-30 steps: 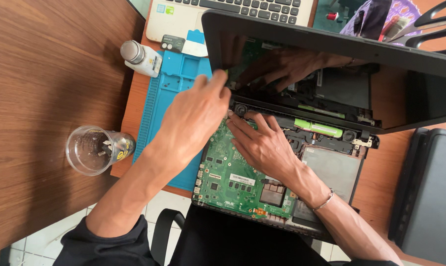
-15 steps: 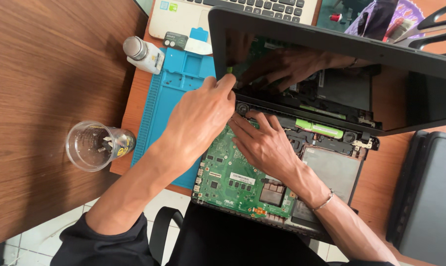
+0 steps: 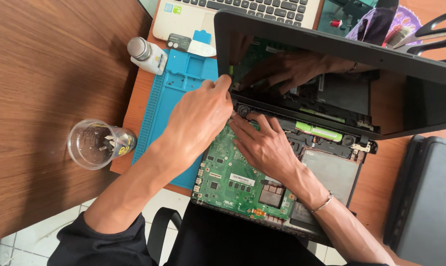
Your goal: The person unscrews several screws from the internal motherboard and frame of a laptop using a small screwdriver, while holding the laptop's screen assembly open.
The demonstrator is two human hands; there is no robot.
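A see-through plastic cup (image 3: 96,143) lies tipped on the brown table, far left of the open laptop (image 3: 282,162). A small white bottle (image 3: 146,54) lies on its side just left of the blue work mat (image 3: 169,98). The mat sits under the laptop's left side.

The laptop is in the middle, with its bottom cover off. Its green circuit board (image 3: 232,180) faces up. The laptop's long side runs from left to right, a bit tilted. Its dark screen (image 3: 361,79) stands open, leaning over the far side of the laptop.

The left hand (image 3: 198,120) pinches the left edge of the screen with its fingertips. The right hand (image 3: 264,145) lies flat and loose on the green board, fingers pointing at the hinge. It holds nothing.

A black case (image 3: 425,197) lies right of the laptop.
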